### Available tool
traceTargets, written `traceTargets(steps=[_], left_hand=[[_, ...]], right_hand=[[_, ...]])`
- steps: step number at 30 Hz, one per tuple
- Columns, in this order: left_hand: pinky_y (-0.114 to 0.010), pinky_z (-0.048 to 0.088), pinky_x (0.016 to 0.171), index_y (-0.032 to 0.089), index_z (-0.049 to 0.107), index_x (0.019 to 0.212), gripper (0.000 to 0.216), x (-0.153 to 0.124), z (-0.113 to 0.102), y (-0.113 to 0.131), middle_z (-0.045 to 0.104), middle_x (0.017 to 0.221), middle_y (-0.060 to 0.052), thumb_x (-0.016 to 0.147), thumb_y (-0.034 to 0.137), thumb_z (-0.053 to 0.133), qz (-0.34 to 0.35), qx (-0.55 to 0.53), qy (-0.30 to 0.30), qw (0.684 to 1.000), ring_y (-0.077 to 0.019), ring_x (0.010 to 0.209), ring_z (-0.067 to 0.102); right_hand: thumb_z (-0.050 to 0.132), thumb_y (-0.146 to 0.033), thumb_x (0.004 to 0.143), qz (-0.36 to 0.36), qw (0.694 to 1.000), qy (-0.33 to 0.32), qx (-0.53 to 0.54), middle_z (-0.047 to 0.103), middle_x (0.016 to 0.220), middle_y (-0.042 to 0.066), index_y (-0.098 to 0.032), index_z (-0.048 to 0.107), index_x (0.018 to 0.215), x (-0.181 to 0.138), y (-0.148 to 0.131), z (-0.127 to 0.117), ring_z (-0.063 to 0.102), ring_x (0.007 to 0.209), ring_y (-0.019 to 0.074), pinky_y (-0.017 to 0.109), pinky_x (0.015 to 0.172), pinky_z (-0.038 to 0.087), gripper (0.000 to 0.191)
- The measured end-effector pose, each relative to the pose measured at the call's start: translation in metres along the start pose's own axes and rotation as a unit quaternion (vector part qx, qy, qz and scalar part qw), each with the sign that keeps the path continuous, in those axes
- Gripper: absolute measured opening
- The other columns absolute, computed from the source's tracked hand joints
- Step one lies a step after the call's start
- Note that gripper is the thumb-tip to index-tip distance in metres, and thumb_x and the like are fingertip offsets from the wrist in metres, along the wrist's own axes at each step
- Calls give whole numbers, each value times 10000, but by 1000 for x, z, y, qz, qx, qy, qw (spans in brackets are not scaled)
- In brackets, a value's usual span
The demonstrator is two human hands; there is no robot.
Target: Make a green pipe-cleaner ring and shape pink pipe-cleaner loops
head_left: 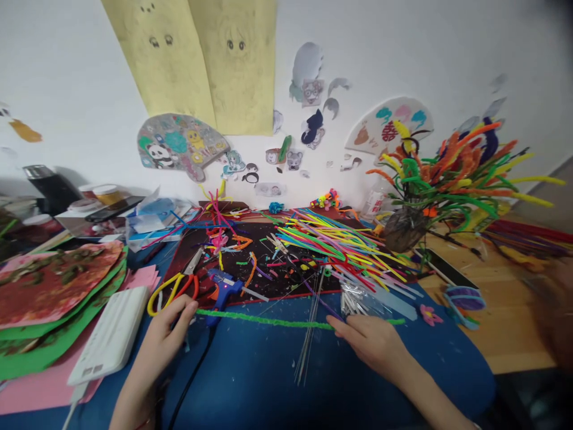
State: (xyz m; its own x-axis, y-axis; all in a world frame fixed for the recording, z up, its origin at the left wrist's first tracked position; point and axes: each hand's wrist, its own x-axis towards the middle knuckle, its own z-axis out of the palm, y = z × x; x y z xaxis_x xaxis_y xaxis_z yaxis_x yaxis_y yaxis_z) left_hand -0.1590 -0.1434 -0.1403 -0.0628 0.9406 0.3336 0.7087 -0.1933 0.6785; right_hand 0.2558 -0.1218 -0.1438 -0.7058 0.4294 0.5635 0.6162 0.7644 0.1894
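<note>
A green pipe cleaner (pixel 268 321) stretches level between my two hands above the blue table. My left hand (pixel 173 322) pinches its left end, close to the yellow and orange handled scissors (pixel 181 283). Farther right, my right hand (pixel 364 337) grips it, and its other end sticks out past the fingers. Behind the pipe cleaner lies a blue glue gun (pixel 226 289) with its black cord running toward me. Thin wires (pixel 308 343) lie below and behind the strand, beside a plastic bag of white sticks (pixel 358 298).
A large pile of colourful pipe cleaners (pixel 335 245) covers the dark mat (pixel 179 257). A vase of pipe-cleaner stems (pixel 403 227) stands right, near a phone (pixel 447 269). At left are a white power bank (pixel 111 334) and painted paper (pixel 58 286). A person's blurred hand shows far right.
</note>
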Motion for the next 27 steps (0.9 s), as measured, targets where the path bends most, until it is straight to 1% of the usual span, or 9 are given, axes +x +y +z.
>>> traceTargets(steps=[4,7,9,11,14,17,20,24,27], left_hand=[[-226,382,566,210,479,716,270,-1,-1,1,444,630,37,902,400,430,20,31,33,999,-139,590,453],[-233,387,565,210,496,729,245,-2,2,3,470,632,34,899,378,439,34,55,42,997,-141,585,463],[-249,403,614,207,508,744,221,-1,4,5,516,663,24,896,356,447,54,72,59,994,-149,618,493],[-274,409,681,203,514,744,209,1,6,8,551,687,13,896,332,453,78,91,72,990,-160,658,517],[-303,400,738,200,503,708,233,5,5,11,549,663,12,904,309,439,100,102,64,988,-167,661,519],[-298,402,727,206,498,705,239,6,0,10,550,672,8,904,321,432,89,84,50,991,-173,670,518],[-282,402,672,214,507,726,236,3,-5,6,530,668,10,894,362,435,44,57,57,996,-180,667,511],[-274,399,654,219,511,739,239,2,-6,4,525,679,10,879,400,443,13,35,61,997,-184,671,511],[-268,399,652,219,513,741,228,2,-4,3,533,683,11,872,396,456,15,35,55,998,-181,671,513]], right_hand=[[427,-138,937,-22,998,-43,-51,543,601,-21,-189,600,1086,4,-1,1,503,513,141,293,509,280,234],[406,-67,891,-35,996,-53,-62,556,611,-11,-175,615,1042,5,4,5,518,525,143,294,519,290,280],[396,-44,876,-43,995,-53,-66,570,618,-5,-163,620,1038,4,7,8,529,531,142,294,524,299,301],[409,-67,894,-42,995,-51,-69,573,603,-6,-149,626,1033,3,8,12,528,521,138,293,516,297,270],[443,-153,936,-40,996,-52,-59,580,596,-10,-139,629,1045,1,6,17,534,528,129,282,510,309,216],[420,-149,938,-39,995,-77,-52,608,664,15,-117,583,1171,-3,6,17,559,589,147,278,548,373,286],[368,-42,883,-7,992,-107,-60,626,754,52,-92,502,1279,-13,12,14,581,667,176,302,622,454,421],[334,38,797,39,990,-125,-44,640,876,83,-120,490,1287,-28,24,9,602,771,192,323,692,508,538],[336,35,802,41,989,-134,-38,630,850,70,-139,502,1273,-34,30,5,592,748,187,304,660,500,529]])
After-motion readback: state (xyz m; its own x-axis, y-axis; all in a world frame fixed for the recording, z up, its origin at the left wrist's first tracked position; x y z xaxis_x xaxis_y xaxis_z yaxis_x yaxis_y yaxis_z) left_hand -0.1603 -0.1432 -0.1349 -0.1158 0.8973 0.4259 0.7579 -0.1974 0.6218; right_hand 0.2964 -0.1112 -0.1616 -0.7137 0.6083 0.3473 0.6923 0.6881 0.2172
